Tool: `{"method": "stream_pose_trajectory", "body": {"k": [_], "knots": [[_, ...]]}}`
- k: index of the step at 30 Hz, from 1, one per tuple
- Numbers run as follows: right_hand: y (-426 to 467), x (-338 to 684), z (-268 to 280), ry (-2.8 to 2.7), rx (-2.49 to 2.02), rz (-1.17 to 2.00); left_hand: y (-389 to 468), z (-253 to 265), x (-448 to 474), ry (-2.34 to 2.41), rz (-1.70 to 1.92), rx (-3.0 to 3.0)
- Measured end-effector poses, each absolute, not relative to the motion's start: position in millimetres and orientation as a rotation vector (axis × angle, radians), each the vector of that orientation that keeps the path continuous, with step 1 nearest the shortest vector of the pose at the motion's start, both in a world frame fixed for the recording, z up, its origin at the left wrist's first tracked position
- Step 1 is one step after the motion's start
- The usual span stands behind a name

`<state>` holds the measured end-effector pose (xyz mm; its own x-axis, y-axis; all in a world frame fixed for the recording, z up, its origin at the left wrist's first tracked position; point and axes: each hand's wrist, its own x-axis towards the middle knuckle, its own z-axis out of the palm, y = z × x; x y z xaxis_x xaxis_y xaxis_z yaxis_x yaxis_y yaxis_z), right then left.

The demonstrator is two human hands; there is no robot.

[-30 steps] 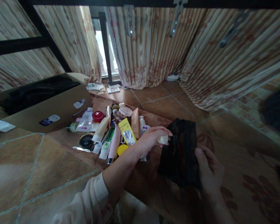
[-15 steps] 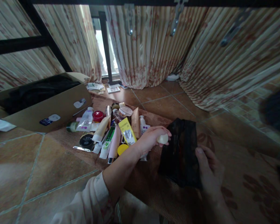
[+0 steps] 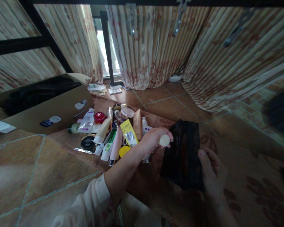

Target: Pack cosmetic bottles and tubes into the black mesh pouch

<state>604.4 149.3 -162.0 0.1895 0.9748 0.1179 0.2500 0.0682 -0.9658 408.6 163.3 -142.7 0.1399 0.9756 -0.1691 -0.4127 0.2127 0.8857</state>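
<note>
My left hand (image 3: 152, 138) is closed around a small jar with a round whitish face (image 3: 164, 140), held just left of the black pouch (image 3: 183, 154). At the pouch's right edge my right hand (image 3: 211, 167) grips the dark cloth, thumb on top. The pouch stands with its mouth apart, and something reddish shows dimly inside. Left of my left hand lies a pile of cosmetics: a yellow box (image 3: 129, 134), a peach tube (image 3: 137, 123), a green and white tube (image 3: 109, 143), a red-lidded jar (image 3: 99, 118), a black round compact (image 3: 87, 142) and a yellow lid (image 3: 124, 151).
A cardboard box (image 3: 63, 110) with black cloth inside stands at the left. Everything lies on a brown mat (image 3: 153, 183) over floor tiles (image 3: 21, 170). Curtains (image 3: 146, 47) hang behind, with papers (image 3: 97, 88) at their foot. A dark metal bar crosses the top.
The small jar has turned slightly in my left hand, so its round face shows more fully. My right hand and the pouch have hardly moved.
</note>
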Motion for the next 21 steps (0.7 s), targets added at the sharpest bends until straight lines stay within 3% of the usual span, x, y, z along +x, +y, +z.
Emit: {"method": "stream_pose_trajectory", "body": {"k": [21], "knots": [[150.9, 607.5, -168.6, -1.276, -1.390, 0.889, 164.3, -147.0, 409.3, 0.886, 1.173, 0.790]]}}
